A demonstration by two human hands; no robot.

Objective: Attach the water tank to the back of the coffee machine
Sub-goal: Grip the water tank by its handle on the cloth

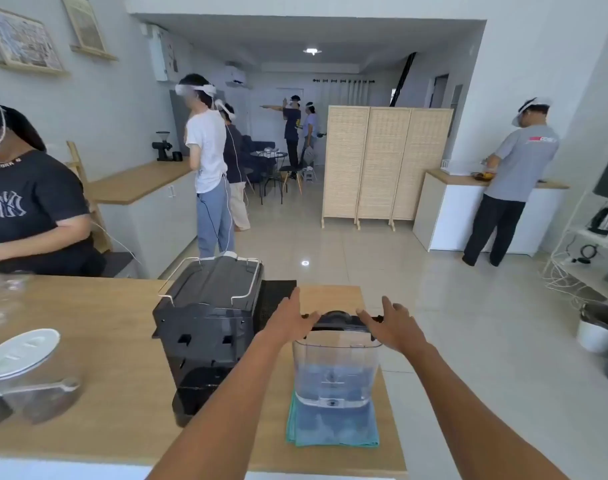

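Observation:
The clear water tank [336, 370], part full of water and topped by a black lid [337, 320], stands upright on a folded teal cloth [330, 433]. The black coffee machine [205, 306] sits just left of it, its back with slots turned toward me. My left hand [288, 320] is at the lid's left end and my right hand [396, 327] at its right end. Both thumbs touch the lid, and the fingers are spread and extended past it, not closed around it.
A clear jug with a white lid [22, 368] and glassware [1, 292] stand on the left of the wooden counter [105, 341]. A black mat [276, 297] lies behind the machine. A person [29, 202] sits across the counter's left; its right edge drops to open floor.

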